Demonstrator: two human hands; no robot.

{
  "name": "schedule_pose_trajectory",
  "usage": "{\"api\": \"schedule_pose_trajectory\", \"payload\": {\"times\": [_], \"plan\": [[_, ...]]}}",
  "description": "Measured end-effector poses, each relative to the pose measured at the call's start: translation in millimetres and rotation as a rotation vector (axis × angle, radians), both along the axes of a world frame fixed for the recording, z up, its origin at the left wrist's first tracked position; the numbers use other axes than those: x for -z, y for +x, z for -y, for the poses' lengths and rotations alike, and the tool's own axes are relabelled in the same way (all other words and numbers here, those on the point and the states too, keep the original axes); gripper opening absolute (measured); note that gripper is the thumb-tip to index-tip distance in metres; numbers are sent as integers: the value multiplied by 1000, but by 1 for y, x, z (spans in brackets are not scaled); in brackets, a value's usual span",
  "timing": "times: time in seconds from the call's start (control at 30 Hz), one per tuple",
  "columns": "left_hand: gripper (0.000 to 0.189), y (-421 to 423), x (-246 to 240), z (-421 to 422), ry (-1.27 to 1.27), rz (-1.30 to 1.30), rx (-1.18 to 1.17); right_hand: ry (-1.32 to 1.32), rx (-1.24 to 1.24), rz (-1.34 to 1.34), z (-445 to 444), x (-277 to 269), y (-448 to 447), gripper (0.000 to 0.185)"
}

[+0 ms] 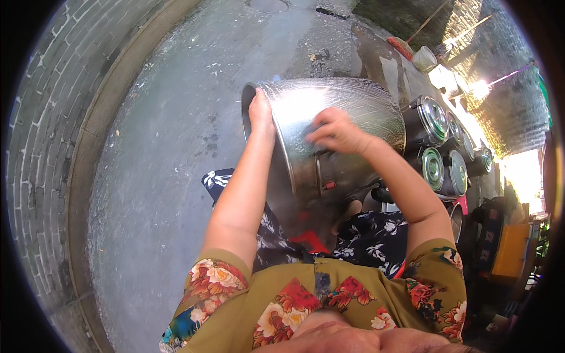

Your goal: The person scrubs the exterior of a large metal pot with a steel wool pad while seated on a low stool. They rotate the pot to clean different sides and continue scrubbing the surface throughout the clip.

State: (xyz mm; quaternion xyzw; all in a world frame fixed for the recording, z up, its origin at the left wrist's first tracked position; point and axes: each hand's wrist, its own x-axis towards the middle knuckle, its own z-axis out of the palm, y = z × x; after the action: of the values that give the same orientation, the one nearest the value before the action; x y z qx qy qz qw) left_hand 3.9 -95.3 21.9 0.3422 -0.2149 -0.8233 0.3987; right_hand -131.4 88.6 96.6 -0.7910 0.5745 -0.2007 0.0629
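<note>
A large stainless-steel pot (353,95) lies on its side before me, its open mouth toward the left. Whitish, streaky suds coat its upper wall. My left hand (260,112) grips the rim, with the thumb outside and the fingers hidden inside the mouth. Against the outer wall, my right hand (337,132) is curled around a small dark scrubbing pad (310,129), blurred and mostly covered by the fingers. A metal loop handle (318,174) with a red piece on it sits on the pot's near side, below my right hand.
Several lidded metal pots (435,117) stand close together at the right. Behind them are a red-headed broom (399,47) and a white bucket (424,58). A brick wall (42,185) with a raised ledge (81,176) curves along the left. The concrete floor (176,132) has wet patches.
</note>
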Motion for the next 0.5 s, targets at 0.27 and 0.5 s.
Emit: {"api": "schedule_pose_trajectory", "payload": {"times": [0.27,0.5], "plan": [[44,3,3,-23,-23,-238,243,7,160,-35,31,6,4,24],[48,18,-17,-33,-141,-160,208,122,345,-141,109,-9,28,25]]}}
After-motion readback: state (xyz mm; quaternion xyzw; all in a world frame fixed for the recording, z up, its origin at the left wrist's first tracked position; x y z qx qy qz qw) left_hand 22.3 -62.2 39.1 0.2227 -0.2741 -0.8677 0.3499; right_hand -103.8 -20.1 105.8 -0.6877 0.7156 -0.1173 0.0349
